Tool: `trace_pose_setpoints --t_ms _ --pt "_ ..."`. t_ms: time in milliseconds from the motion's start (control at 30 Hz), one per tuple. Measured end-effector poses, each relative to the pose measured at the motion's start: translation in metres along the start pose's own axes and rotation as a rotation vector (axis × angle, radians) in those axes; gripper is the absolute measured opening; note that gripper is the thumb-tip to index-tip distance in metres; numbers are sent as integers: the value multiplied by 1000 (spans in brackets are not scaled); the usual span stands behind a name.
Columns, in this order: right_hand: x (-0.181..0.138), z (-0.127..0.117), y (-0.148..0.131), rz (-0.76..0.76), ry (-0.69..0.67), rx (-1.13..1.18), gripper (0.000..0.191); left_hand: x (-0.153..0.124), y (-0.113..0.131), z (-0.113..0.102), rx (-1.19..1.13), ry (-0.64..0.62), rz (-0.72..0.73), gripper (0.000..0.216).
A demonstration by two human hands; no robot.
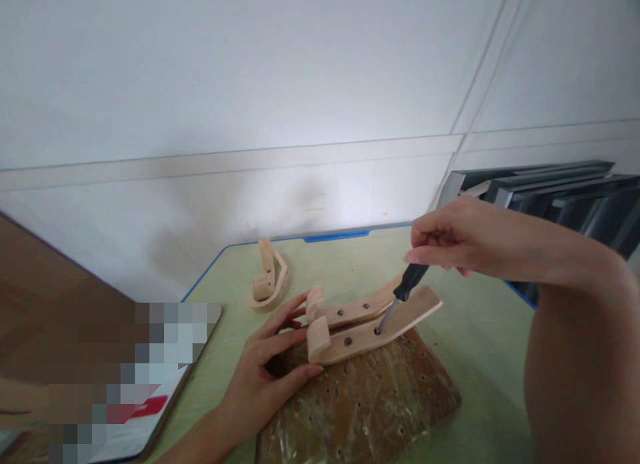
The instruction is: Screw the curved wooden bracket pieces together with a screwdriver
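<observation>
My right hand (445, 237) is closed around the black handle of a screwdriver (411, 277). Its shaft slants down, with the tip at a screw in the nearer bent wooden piece (360, 335). A second wooden piece (353, 309) of similar shape lies just behind it; both have dark screws and a rounded block at the left end. My left hand (280, 351) grips the left ends of these pieces, thumb in front and fingers behind. Beneath them is a brown board (360, 404) dotted with small holes and covered in clear film or tape.
Farther back on the pale green table (225, 357) sits another curved wooden assembly (273, 277). A blue strip (336, 236) runs along the table's back edge by the white wall. Dark panels (565, 191) stand at the right; a partly blurred white board (145, 411) lies at left.
</observation>
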State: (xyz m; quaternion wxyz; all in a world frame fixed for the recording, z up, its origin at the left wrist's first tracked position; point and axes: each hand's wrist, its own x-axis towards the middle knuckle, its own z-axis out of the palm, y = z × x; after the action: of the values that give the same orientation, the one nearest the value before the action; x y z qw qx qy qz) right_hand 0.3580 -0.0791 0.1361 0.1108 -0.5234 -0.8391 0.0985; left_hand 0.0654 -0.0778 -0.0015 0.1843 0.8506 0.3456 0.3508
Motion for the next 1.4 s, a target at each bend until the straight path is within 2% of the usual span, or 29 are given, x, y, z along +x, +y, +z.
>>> trace_pose_setpoints --t_ms 133,300,400,533,700,833,1167,1400 --pt "-1 2 -2 -22 46 -42 37 0 0 0 -1 -1 8 31" --pt "-4 1 -6 26 -28 68 23 1 -1 1 14 -8 9 33" --pt "-2 2 -7 22 -18 119 26 0 -3 2 30 -5 14 34" --pt "4 3 -7 -59 -64 235 34 -1 -4 1 33 -9 21 35" --pt "-2 -1 -1 -221 -181 375 24 -1 -4 1 21 -6 32 35" --pt "-8 -5 2 -281 -137 346 26 -1 -6 1 22 -11 39 37" --pt "-6 -4 -1 -207 -163 420 19 -2 -3 -1 20 -22 8 33" --pt "-7 -4 -6 -154 -141 338 18 0 -1 0 11 -13 -10 30"
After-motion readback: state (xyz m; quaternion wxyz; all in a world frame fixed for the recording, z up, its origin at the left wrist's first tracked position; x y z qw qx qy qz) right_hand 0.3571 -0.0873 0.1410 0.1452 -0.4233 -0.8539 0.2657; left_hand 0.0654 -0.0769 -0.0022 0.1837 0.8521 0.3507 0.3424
